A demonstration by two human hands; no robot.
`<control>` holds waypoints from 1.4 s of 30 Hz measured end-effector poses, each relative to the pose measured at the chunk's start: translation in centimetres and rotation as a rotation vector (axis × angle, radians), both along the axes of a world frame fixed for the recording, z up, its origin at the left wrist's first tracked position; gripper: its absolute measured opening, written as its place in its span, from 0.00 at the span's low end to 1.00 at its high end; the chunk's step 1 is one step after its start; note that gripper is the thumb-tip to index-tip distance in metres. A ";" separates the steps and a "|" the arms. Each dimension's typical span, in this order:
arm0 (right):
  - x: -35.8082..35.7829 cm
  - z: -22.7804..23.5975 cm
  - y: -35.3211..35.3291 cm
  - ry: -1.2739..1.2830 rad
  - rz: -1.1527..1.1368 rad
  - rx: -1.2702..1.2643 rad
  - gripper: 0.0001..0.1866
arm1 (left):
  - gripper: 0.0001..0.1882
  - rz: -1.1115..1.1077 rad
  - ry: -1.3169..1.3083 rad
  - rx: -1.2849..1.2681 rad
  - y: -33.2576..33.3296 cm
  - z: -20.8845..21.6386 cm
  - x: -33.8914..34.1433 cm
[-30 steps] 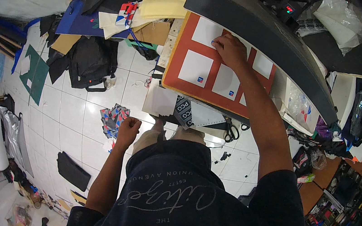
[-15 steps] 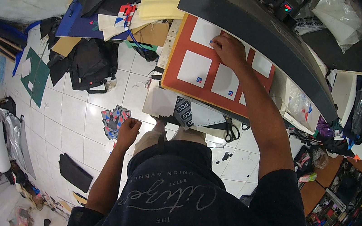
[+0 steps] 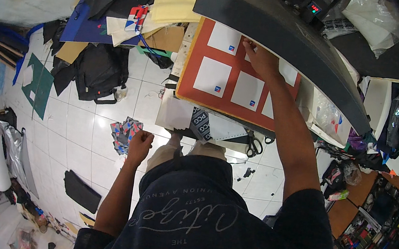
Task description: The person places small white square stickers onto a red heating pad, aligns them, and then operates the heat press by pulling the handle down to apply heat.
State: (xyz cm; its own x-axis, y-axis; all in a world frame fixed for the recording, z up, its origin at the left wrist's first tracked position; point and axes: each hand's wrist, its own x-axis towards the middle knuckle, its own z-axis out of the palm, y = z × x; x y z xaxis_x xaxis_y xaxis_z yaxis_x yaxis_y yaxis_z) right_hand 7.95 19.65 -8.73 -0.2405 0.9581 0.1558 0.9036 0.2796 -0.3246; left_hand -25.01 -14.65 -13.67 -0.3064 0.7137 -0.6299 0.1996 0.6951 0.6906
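My right hand point(image 3: 264, 61) reaches over the reddish-brown pad point(image 3: 232, 68) of a heat press, its fingertips pinched at a white square partly hidden beneath it. Anything between those fingertips is too small to make out. Nearby lie a white square point(image 3: 221, 34) at the upper left, another white square point(image 3: 211, 73) below it and a third white square point(image 3: 246, 86) beside that, each with a small blue-and-red label at its lower right corner. Low on the left, my left hand point(image 3: 141, 145) is curled closed beside a spread of grey, blue and red patterned pieces point(image 3: 122, 137); whether it grips them is unclear.
The press's dark upper plate point(image 3: 281, 42) overhangs the pad's far side. Scissors point(image 3: 255, 148) lie at the near shelf edge. A black backpack point(image 3: 100, 71) and a green cutting mat point(image 3: 38, 85) are on the left. An open white drawer point(image 3: 329, 134) with plastic bags stands right.
My right hand has moved right, from the upper-left white square to the one beside it. The upper-left square's label is now uncovered. My left hand stays nearly still.
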 end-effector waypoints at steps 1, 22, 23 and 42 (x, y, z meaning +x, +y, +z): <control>0.2 0.5 -0.3 0.020 -0.021 -0.030 0.15 | 0.11 -0.010 0.005 -0.001 0.0 0.1 0.0; -4.0 7.1 -22.0 0.516 0.255 -0.581 0.13 | 0.24 0.191 -0.857 0.129 9.5 10.7 13.2; -3.5 7.2 -22.1 0.531 0.235 -0.595 0.13 | 0.24 0.197 -0.866 0.119 9.5 10.7 13.7; 2.3 7.1 -18.9 1.097 0.104 -0.853 0.11 | 0.08 0.171 -0.646 0.297 9.7 11.4 18.8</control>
State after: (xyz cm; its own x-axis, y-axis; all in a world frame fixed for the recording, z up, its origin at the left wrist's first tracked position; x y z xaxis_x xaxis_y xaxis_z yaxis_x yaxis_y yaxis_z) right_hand 10.25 0.80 -1.59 -0.4528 0.8370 -0.3073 0.0675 -0.3115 -0.9478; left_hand -6.17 -4.93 -2.24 -0.0612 0.8580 -0.5100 -0.4057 0.4455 0.7981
